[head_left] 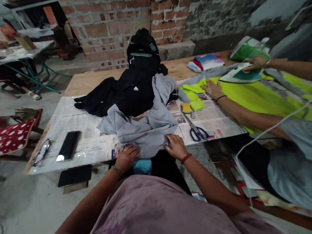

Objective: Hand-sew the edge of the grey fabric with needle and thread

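Observation:
A light grey garment (149, 132) lies crumpled at the table's near edge, its front part drawn out flat and hanging slightly over the edge. My left hand (126, 157) grips its near left corner, fingers curled on the cloth. At the near right corner, my right hand (177, 147) pinches the fabric between thumb and fingers. Behind the grey cloth, and partly under it, is a black garment (124, 90) with a small white logo. Scissors with dark blue handles (196, 130) lie to the right of my right hand, close to a yellow object (186, 108).
On the right, a co-worker's hand moves or holds an iron (241, 75) on a neon yellow garment (262, 99); a white cord (270, 124) hangs there. A phone (69, 145) and glasses (43, 151) lie left on newspaper (90, 145). A black bag (143, 49) stands behind.

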The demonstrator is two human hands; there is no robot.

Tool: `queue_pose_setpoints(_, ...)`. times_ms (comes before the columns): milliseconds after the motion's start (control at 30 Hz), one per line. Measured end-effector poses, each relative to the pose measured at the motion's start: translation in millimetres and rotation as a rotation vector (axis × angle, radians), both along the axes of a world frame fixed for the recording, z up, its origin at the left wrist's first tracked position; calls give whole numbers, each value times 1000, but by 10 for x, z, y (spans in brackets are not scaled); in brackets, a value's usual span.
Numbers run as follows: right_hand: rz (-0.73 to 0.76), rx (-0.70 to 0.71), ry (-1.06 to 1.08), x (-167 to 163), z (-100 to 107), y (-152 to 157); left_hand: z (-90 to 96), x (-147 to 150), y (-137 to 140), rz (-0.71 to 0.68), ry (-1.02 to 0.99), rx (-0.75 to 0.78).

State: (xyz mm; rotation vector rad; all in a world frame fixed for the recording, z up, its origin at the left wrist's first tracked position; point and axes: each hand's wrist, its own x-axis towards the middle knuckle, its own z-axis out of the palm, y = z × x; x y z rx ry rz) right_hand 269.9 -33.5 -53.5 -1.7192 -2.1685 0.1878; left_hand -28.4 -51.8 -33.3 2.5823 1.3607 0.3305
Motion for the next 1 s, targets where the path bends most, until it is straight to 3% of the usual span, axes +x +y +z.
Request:
queue_pose_setpoints(133, 8, 25, -30, -20, -16, 153, 360, 35, 119, 98, -231, -211)
queue_pose_setpoints(300, 85, 0, 91, 42, 107, 372, 1019, 184, 225, 213, -450, -469)
queue_pose_setpoints(400, 179, -124, 341, 225, 414, 503, 1378, 182, 267, 187, -591, -683)
queue_pose_setpoints(500, 229, -384, 586, 438, 859, 708, 1581, 79, 393, 230, -824, -939)
queue_pose_setpoints(600, 290, -638, 612, 489, 1231, 1035, 1534, -61, 664, 343, -928, -1025)
queue_pose_setpoints(667, 221, -660, 510, 409, 1340, 1275, 1373, -162, 883, 464, -784, -959)
queue_pose_setpoints(700, 158, -610, 463, 353, 1347, 1379, 1268, -218, 981, 574, -653, -840)
queue_pose_setpoints(767, 31, -461, 414, 250, 1275, 1515, 1037, -346, 1109, 790, -376, -443)
queue_pose_setpoints(833, -62, -337, 417, 208, 1117, 1521, 814, -481, 1110, 811, -263, -161)
queue_pose_setpoints(933, -145, -237, 543, 276, 813, 1279, 558, -640, 882, 834, -363, -70)
queue_pose_setpoints(1000, -169, -225, 810, 369, 644, 1003, 449, -695, 648, 870, -488, -72)
